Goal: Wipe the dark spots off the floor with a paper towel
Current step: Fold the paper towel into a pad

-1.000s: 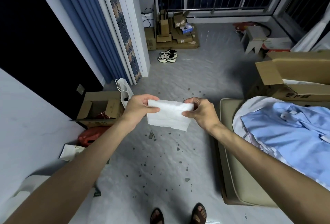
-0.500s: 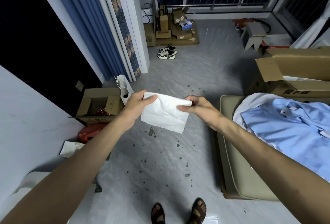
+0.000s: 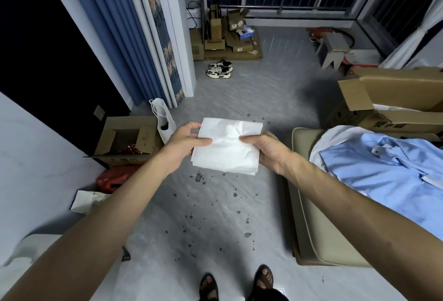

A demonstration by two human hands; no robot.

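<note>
Grey marbled floor (image 3: 239,99) carries scattered dark spots (image 3: 236,194) below a white crumpled paper towel (image 3: 226,147), pinched at its edges by left hand (image 3: 184,143) and right hand (image 3: 266,147); better fold it thick before crouching to wipe.

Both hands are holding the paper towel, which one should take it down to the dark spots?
Slightly the right hand, I'd judge. Both it and the left hand pinch the paper towel alike, but several larger dark spots lie below its side of the towel.
</note>
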